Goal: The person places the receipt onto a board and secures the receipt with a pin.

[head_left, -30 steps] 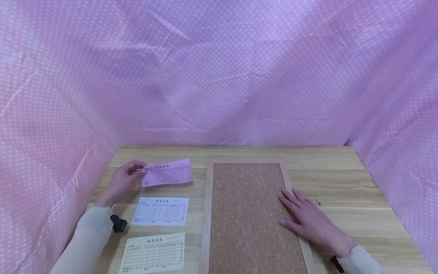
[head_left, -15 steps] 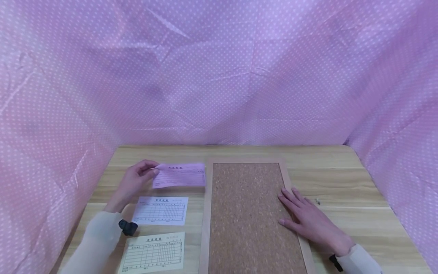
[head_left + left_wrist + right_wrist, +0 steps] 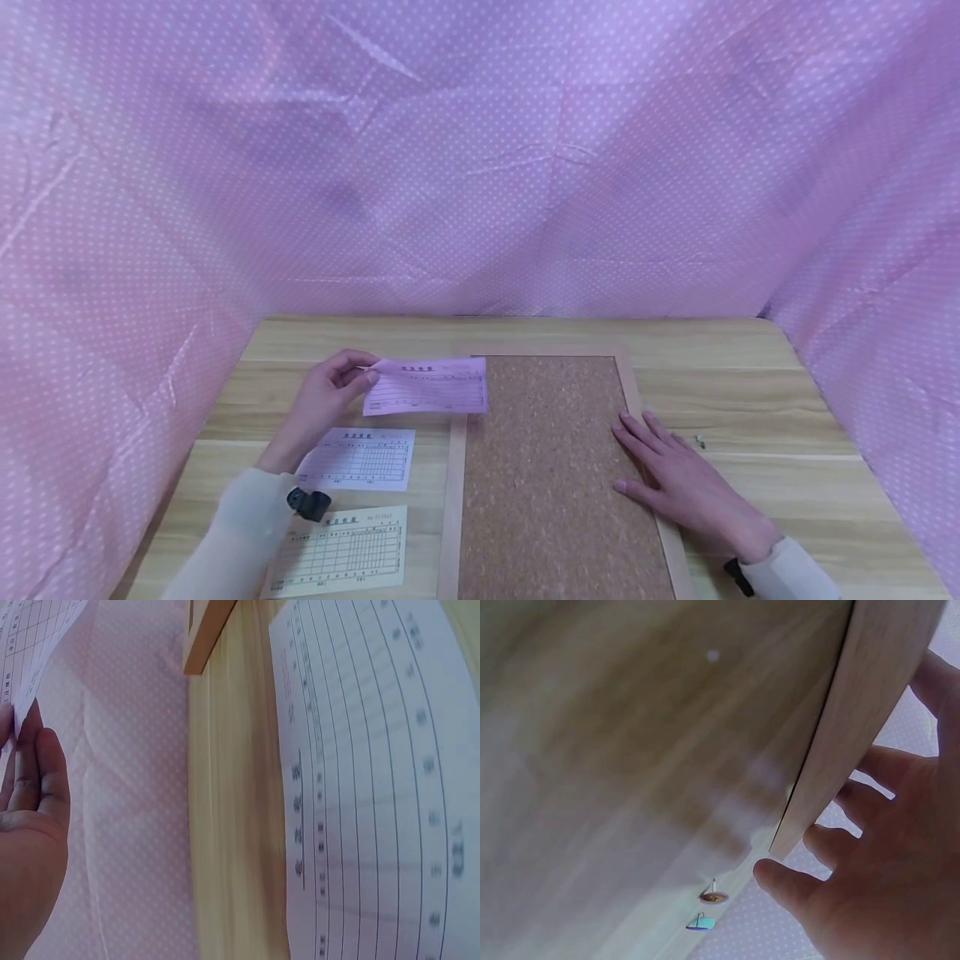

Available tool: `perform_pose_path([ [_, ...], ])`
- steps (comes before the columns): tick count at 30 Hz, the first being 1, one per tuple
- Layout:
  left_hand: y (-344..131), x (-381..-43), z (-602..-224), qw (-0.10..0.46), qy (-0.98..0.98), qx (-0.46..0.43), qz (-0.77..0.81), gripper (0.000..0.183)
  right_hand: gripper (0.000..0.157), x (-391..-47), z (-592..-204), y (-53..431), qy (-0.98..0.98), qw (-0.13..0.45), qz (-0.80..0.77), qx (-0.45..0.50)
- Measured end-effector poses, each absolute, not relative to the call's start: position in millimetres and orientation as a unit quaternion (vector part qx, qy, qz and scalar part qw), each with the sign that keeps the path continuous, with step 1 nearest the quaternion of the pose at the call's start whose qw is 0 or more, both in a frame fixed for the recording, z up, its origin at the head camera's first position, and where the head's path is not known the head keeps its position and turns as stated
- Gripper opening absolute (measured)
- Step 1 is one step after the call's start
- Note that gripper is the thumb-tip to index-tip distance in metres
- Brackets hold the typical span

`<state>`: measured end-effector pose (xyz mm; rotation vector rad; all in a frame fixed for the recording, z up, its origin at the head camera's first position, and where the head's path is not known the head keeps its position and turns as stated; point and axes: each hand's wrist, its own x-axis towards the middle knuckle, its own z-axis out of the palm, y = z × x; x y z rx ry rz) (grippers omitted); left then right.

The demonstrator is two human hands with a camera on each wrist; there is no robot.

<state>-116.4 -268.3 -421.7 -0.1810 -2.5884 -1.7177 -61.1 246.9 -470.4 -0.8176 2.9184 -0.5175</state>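
Note:
My left hand [image 3: 321, 407] pinches the left end of a pink receipt slip [image 3: 427, 387] between thumb and fingers. Its right end overlaps the left frame of a wood-framed cork board [image 3: 555, 483] and seems raised above it. My right hand [image 3: 686, 492] rests with spread fingers on the board's right frame. In the left wrist view, the held slip [image 3: 37, 645] is cut off at the top left. A white receipt slip [image 3: 367, 458] lies below the left hand, its left part hidden by the wrist. Nearer lies a pale yellow slip [image 3: 352, 546], partly covered by the sleeve.
Two thumbtacks [image 3: 714, 897] lie on the wooden table [image 3: 750, 375] to the right of the board, near the right hand. Pink dotted cloth [image 3: 510, 167] hangs behind and at both sides of the table.
My left hand has carried the pink slip rightward, from left of the board to over its left frame. The right hand has stayed in place.

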Motion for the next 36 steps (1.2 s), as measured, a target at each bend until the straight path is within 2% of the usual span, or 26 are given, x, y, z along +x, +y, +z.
perform_pose_path([
  [22,-231,-113,-419,0.010,-0.813,-0.050,-0.580,0.025,0.076,-64,-470,247,0.952,0.031,-0.165,-0.258],
  [36,-207,-106,-421,0.003,-0.800,-0.044,-0.599,0.025,0.076,-67,-453,235,0.945,-0.018,-0.199,-0.261],
])
